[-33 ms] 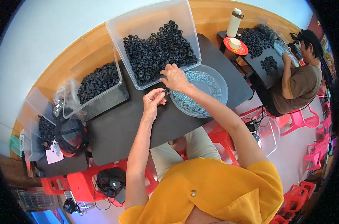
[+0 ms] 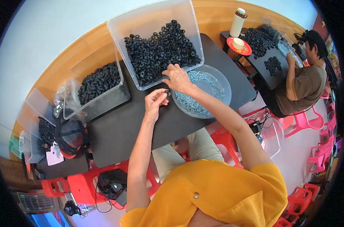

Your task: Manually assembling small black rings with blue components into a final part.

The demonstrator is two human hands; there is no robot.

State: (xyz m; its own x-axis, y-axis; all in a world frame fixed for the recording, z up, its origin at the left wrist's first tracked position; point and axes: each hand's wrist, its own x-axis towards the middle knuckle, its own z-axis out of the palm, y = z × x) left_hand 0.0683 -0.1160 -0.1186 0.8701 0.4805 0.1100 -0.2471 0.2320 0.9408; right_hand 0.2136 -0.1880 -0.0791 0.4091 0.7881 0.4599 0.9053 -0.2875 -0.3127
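My left hand [image 2: 154,104] is closed in a pinch on a small black plastic part [image 2: 167,92], above the dark table between the tilted bin and the round bowl. Close beside it, my right hand [image 2: 177,78] is curled at the bin's near edge; whatever its fingertips hold, if anything, is too small to make out. The clear plastic bin [image 2: 121,23] leans up at the back with a heap of small black ring-shaped parts [image 2: 160,53]. Under my right wrist stands the round clear bowl [image 2: 229,90], containing many tiny pale bluish pieces [image 2: 196,104].
Left of the tilted bin, another clear bin [image 2: 121,90] contains black parts. A dark cap [image 2: 70,136] lies at the far left. To the right, a person [image 2: 302,79] works at another table, near a bottle [image 2: 238,23] and a red plate [image 2: 247,50]. Red stools [image 2: 85,189] stand below.
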